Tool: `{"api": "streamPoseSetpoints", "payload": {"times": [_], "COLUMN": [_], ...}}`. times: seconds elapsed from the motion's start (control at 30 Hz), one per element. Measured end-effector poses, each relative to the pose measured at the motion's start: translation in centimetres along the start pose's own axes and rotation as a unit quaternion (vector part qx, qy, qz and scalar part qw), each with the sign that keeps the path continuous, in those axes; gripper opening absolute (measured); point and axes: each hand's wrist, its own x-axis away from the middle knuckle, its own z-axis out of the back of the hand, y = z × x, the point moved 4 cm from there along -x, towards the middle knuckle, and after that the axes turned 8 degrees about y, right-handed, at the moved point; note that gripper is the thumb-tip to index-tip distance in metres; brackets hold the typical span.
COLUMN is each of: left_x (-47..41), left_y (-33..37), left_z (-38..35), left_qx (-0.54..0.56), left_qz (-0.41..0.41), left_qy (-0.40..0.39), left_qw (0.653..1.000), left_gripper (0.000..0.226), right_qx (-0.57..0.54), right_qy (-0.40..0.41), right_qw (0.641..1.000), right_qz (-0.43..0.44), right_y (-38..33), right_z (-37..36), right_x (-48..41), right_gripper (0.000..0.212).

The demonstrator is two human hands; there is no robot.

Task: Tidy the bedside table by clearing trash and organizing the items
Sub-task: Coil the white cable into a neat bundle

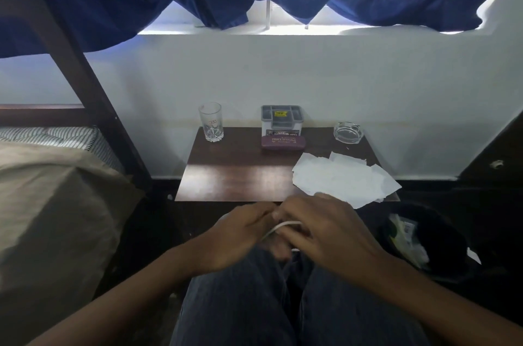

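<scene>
On the maroon glasses case [283,142] at the far middle of the worktop [240,173] I read gold lettering that looks like "PRINCE OPTICIANS"; a smaller line under it is too fine to make out. Just behind it the grey organiser [281,119] carries a yellow label I cannot read, and the tumbler [211,122] at the far left has a small red mark, also illegible. A glass ashtray [347,132] sits far right, with crumpled white papers [339,178] overhanging the near right corner. My left hand [240,235] and right hand [319,229] meet above my lap, fingers curled round a white cable [283,225], mostly hidden beneath them. The dark bin [441,232] at right holds packaging with a barcode
</scene>
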Motion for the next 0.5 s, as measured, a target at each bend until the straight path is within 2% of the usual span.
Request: {"api": "streamPoseSetpoints", "payload": {"times": [0.07, 0.1, 0.17, 0.2, 0.27, 0.37, 0.5], "left_x": [0.0, -0.1, -0.3, -0.4, -0.3, -0.2, -0.5], "left_y": [-0.4, -0.4, -0.1, 0.0, 0.4, 0.7, 0.8], "left_z": [-0.3, -0.4, -0.5, -0.5, -0.3, 0.4, 1.1], "left_qx": [0.061, 0.099, 0.18, 0.213, 0.277, 0.407, 0.542], "left_qz": [0.078, 0.105, 0.137, 0.153, 0.177, 0.195, 0.191], "left_qy": [-0.071, -0.099, -0.126, -0.125, -0.137, -0.163, -0.131], "left_qw": [0.993, 0.985, 0.966, 0.957, 0.934, 0.878, 0.808], "left_gripper": [0.034, 0.032, 0.031, 0.029, 0.027, 0.026, 0.022], "right_qx": [-0.012, -0.045, -0.186, -0.263, -0.352, -0.411, -0.485], "right_qy": [-0.025, -0.043, -0.066, -0.064, -0.071, -0.084, -0.086], "right_qw": [0.999, 0.995, 0.957, 0.925, 0.879, 0.841, 0.765], "right_qz": [-0.035, -0.083, -0.215, -0.266, -0.314, -0.341, -0.414], "right_y": [0.7, 1.3, 2.8, 3.5, 4.4, 4.4, 4.6], "right_z": [0.2, 0.2, 0.1, -0.2, -0.8, -1.5, -2.8], "right_x": [-0.2, -0.3, -0.4, -0.2, 0.1, 0.5, 1.9], "right_gripper": [0.024, 0.032, 0.046, 0.045, 0.038, 0.028, 0.029]}}
